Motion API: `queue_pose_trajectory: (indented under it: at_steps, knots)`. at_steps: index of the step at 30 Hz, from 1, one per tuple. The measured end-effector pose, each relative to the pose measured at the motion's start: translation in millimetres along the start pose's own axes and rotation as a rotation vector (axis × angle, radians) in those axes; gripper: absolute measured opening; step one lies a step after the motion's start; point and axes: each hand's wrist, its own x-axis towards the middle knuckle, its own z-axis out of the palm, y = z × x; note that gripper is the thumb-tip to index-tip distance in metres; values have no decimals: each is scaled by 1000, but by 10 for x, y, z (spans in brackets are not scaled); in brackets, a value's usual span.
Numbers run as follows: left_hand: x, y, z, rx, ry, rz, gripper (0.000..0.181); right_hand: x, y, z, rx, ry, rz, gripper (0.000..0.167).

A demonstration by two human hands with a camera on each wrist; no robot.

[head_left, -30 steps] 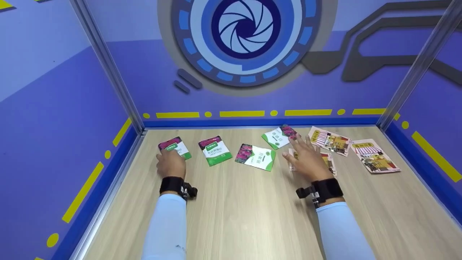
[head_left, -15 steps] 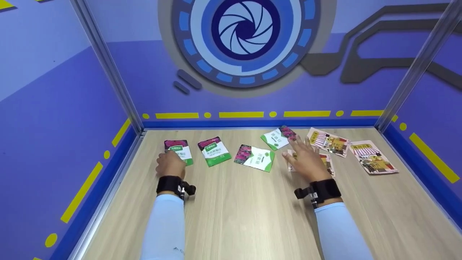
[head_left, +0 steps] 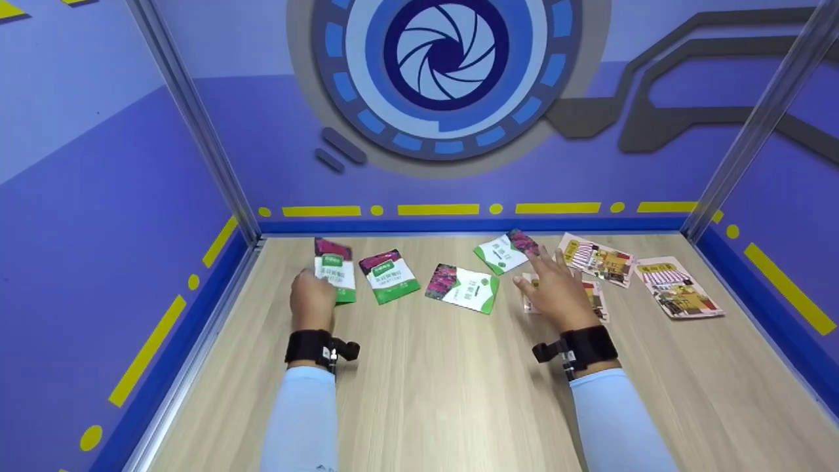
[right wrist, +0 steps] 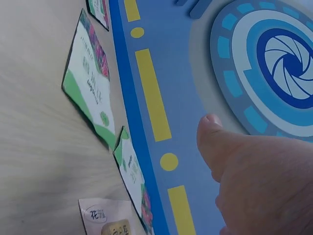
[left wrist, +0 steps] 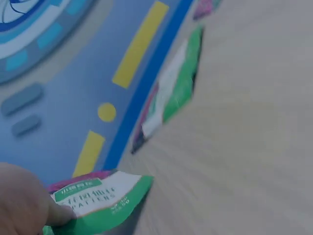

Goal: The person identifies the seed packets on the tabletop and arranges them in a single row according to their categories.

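My left hand (head_left: 312,301) pinches the lower left side of a green-and-white seed packet (head_left: 335,270) with magenta flowers at its top. In the left wrist view the thumb lies on the held packet (left wrist: 105,200), which is bent and tilted up off the table. A similar seed packet (head_left: 389,276) lies just right of it. My right hand (head_left: 562,292) hovers palm down with fingers spread over a pink packet (head_left: 598,296), which it partly hides. Its fingertips are near another green-and-white packet (head_left: 501,252); whether they touch is unclear.
One more green-and-white packet (head_left: 482,288) lies sideways mid-table. Two pink packets with a striped awning picture, one at the back (head_left: 600,259) and one at the far right (head_left: 682,288), lie on the wooden table (head_left: 446,393). Blue-purple panels (head_left: 275,151) enclose the back and sides.
My left hand has shifted slightly right, bringing its seed packet from an angled position to a straighter one, closer to the neighbouring packet. The right hand has stayed in place.
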Motion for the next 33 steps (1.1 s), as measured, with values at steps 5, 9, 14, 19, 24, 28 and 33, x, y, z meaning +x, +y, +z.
queue_pose_trajectory:
  at_steps: [5, 9, 14, 19, 24, 28, 33]
  knots:
    - [-78, 205, 24, -137, 59, 37, 33, 18, -63, 6, 25, 19, 22, 80]
    - [-157, 402, 71, -237, 100, 82, 23, 25, -96, 13, 94, 28, 30, 79]
    - [-313, 653, 97, -357, 61, 113, 16, 27, -156, 1, 349, 49, 38, 74]
    - [-441, 891, 52, -461, 26, 126, 18, 32, -243, -15, 590, 118, -9, 60]
    - [-604, 1099, 43, -513, -10, 143, 20, 61, -360, -42, 746, 166, -31, 54]
    - [-750, 1241, 83, -561, -53, 180, 17, 93, -488, -55, 847, 162, -54, 47]
    - [-884, 1381, 123, -579, -117, 231, 18, 122, -664, -68, 963, 146, -94, 44]
